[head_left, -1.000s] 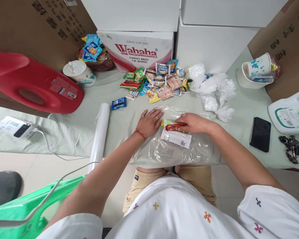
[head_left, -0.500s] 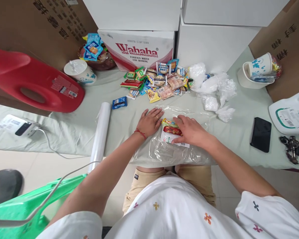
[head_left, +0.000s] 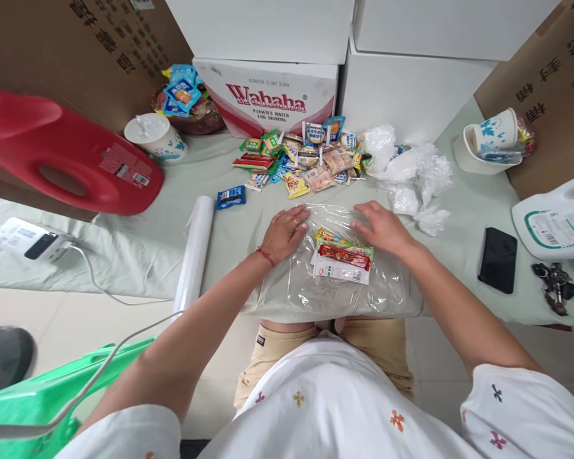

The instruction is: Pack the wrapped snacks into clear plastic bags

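A sheet of clear plastic film (head_left: 330,298) lies spread on the cloth in front of me. Several snack bars rest side by side on it: a red-wrapped bar (head_left: 344,257), a white-wrapped bar (head_left: 342,272) below it, and a green and yellow wrapper partly covered above. My left hand (head_left: 283,233) lies on the film's upper left edge, fingers stretched out, holding nothing I can see. At the upper right of the film is my right hand (head_left: 384,228), its thumb and fingers apart, just beyond the bars.
A pile of small wrapped snacks (head_left: 306,159) and knotted white plastic bags (head_left: 411,169) sit behind the film. A film roll (head_left: 194,252) and a blue packet (head_left: 231,197) lie left; a phone (head_left: 497,260) and keys (head_left: 556,287) lie right. A red jug (head_left: 71,153) stands far left.
My right hand has let go of the snack bars and moved up and right to the film's far edge, uncovering them. My left hand has barely moved.
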